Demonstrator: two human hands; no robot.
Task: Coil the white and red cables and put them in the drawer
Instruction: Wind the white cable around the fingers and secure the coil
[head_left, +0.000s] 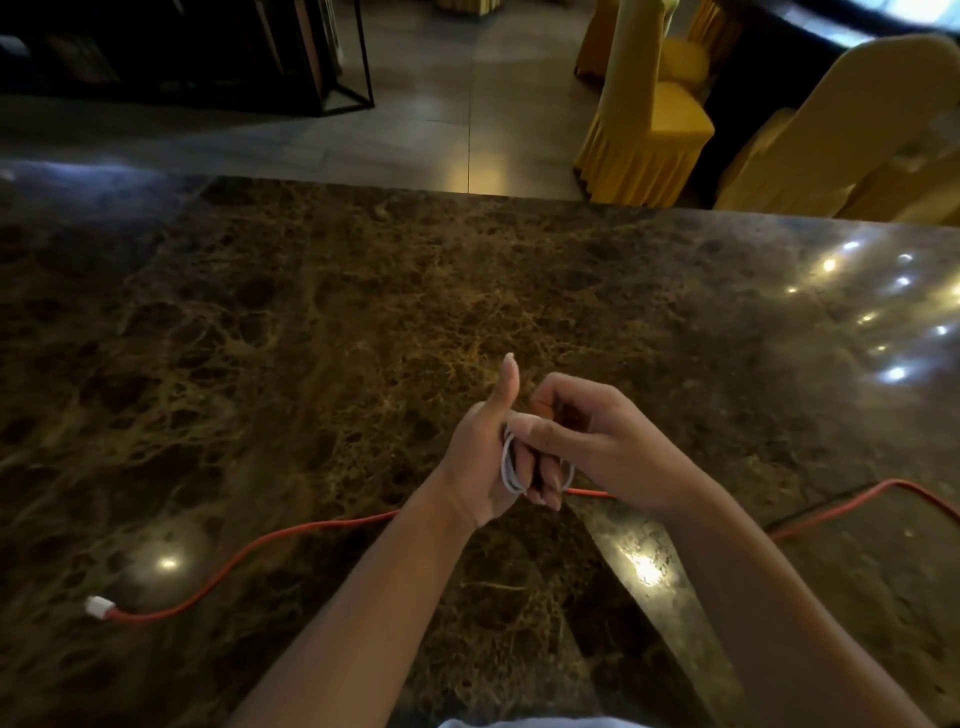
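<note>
Two cables make up this job, and only one is in my hands: the white cable (510, 464) is wound in several loops round the fingers of my left hand (485, 457), thumb stuck straight up, the other fingers curled through the coil. The loops hang as a narrow oval, long axis running roughly up and down from my knuckles toward the near edge, held just above the marble counter (311, 312). My right hand (587, 441) sits against the left from the right, fingers bent and pinching at the top of the coil, where I judge I am feeding or tucking the last of the slack; the cable's free end is hidden behind my fingers, so I cannot tell whether any remains loose. I reckon the white coil is nearly finished, while the rest is ahead of me. The red cable (249, 551) lies uncoiled on the counter, its long run going left to right beneath my wrists, its white plug (98, 607) at the near left pointing left, and its other stretch curving off toward the right edge. It has yet to be wound at all, and no drawer shows here, so stowing both is also undone. Beyond the far edge of the counter stand yellow-covered chairs (654, 114) on a tiled floor.
</note>
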